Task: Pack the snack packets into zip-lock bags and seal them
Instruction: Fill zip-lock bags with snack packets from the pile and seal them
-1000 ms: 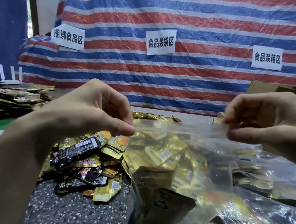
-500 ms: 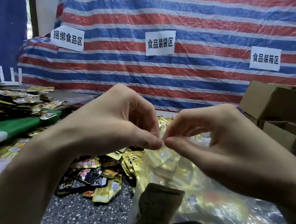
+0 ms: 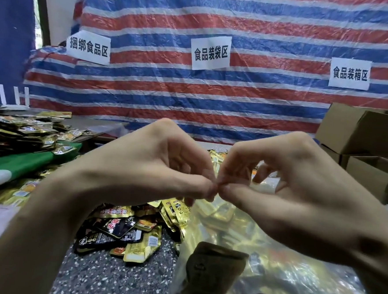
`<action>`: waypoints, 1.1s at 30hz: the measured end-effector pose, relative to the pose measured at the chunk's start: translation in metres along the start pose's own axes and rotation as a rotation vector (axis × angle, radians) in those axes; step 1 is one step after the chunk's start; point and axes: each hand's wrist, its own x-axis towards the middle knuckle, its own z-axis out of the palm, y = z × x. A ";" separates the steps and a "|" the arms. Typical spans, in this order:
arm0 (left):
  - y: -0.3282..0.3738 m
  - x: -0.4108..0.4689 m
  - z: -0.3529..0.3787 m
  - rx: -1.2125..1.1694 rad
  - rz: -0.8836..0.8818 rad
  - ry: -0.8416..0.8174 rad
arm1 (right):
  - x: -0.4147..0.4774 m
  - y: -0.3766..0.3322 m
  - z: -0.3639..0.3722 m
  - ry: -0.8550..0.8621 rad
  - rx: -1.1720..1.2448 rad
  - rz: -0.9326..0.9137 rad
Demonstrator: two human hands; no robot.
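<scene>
A clear zip-lock bag (image 3: 233,232) full of gold and dark snack packets hangs in front of me. My left hand (image 3: 155,167) and my right hand (image 3: 284,190) meet at the middle of its top edge, thumbs and forefingers pinching the strip, fingertips touching each other. The strip itself is hidden between my fingers. Under my left hand, loose black and gold snack packets (image 3: 125,231) lie in a heap on the speckled table (image 3: 101,275).
Stacks of gold packets (image 3: 17,132) sit at the left over a green cloth (image 3: 19,164). Open cardboard boxes (image 3: 367,145) stand at the right. A red, white and blue striped tarp (image 3: 214,97) with three paper signs closes off the back.
One second ago my hands held the bag's top stretched wide apart. They have come together at the middle, and now pinch the strip a little tighter than half a second ago.
</scene>
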 end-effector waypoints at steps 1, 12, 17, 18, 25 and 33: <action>-0.001 0.000 0.001 0.017 0.014 0.027 | 0.000 -0.001 0.000 0.005 0.001 0.001; -0.009 0.006 0.006 -0.089 -0.002 -0.020 | -0.003 0.004 -0.003 -0.006 -0.033 -0.026; -0.010 0.002 -0.005 -0.085 0.057 -0.063 | 0.001 0.007 -0.007 -0.075 0.103 -0.031; -0.011 0.000 -0.007 -0.096 0.058 -0.064 | 0.001 0.008 -0.008 -0.098 0.127 -0.029; -0.019 -0.008 -0.017 -0.131 0.017 0.006 | 0.002 0.019 -0.008 -0.128 0.099 -0.002; -0.024 -0.007 -0.019 -0.153 0.005 -0.014 | 0.003 0.026 -0.010 -0.182 0.167 0.026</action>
